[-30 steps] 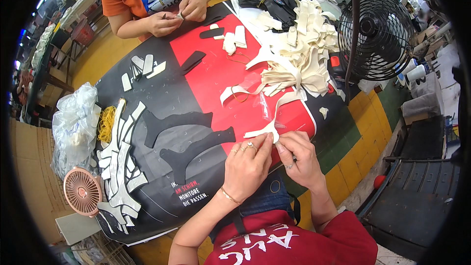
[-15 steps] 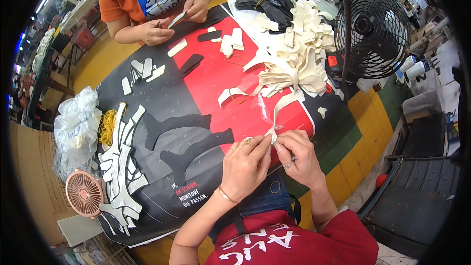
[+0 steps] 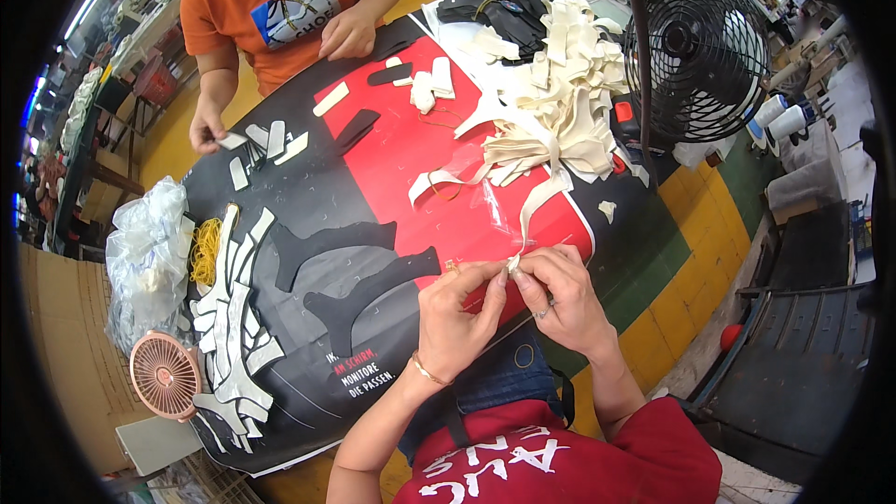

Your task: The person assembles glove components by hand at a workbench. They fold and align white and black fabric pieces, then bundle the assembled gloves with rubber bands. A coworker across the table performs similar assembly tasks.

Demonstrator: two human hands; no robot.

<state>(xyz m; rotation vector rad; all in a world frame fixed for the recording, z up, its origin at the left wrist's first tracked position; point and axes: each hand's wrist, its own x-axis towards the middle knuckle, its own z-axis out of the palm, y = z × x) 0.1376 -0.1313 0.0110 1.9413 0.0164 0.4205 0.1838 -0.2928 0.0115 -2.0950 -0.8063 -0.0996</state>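
My left hand [image 3: 464, 310] and my right hand [image 3: 563, 303] meet above the near edge of the table. Fingertips of both pinch the near end of a cream fabric strip [image 3: 528, 217]. From there the strip runs up toward a heap of cream fabric pieces [image 3: 569, 121]. What exactly sits between the fingertips is small and partly covered. A clear plastic scrap [image 3: 495, 208] lies left of the strip. Two dark curved cut pieces [image 3: 373, 285] rest on the black area left of my left hand.
Across the table a person in orange touches small cream and dark pieces [image 3: 268, 138]. White cut pieces [image 3: 229, 327], a yellow cord bundle [image 3: 204, 250], a plastic bag [image 3: 147, 252] and a small pink fan [image 3: 164, 375] line the left. A large black fan [image 3: 695, 47] stands at right.
The other person's hands have separated; one has carried a small piece to the group at the table's left edge. My fingers have shifted slightly on the strip's end.
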